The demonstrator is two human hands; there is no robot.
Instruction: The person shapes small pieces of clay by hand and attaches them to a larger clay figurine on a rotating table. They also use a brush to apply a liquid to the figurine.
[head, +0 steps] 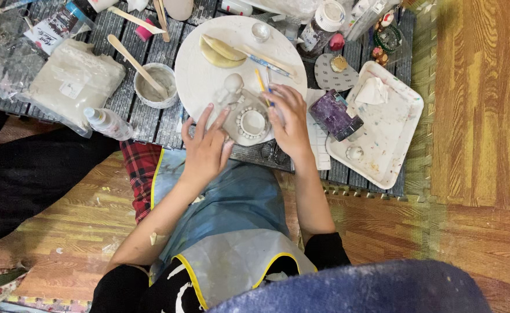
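- Clay piece (249,123), pale grey, sits at the near edge of the round white board (208,69) on the dark slatted counter (145,116); a ring of small beads circles its raised centre, and a small rounded figure (232,86) stands just behind it.
- Left hand (204,148): fingers spread and laid against the piece's left side, steadying it; the grip is loose, not closed around anything.
- Right hand (290,123): curled over the piece's right edge, fingers pinched on a thin yellow-and-blue tool (262,82). Tool tip hidden under the fingers; cannot tell where it meets the clay.
- Hard to make out: near edge of the piece is covered by both hands; items along the top of the frame are cut off.
- Packages: clear plastic bag of pale clay (72,81), squarish, with a small white label, far left on the counter; a second clear packet with a dark-printed white label (55,29) behind it, lettering too small to tell.
- Small clear spray bottle (109,123) lies tilted just beside the bag.
- White cup of grey slip (155,86) holds a wooden stick, between bag and board.
- White rectangular tray (382,133), paint-flecked, right of the hands; purple block (334,114) rests at its left rim.
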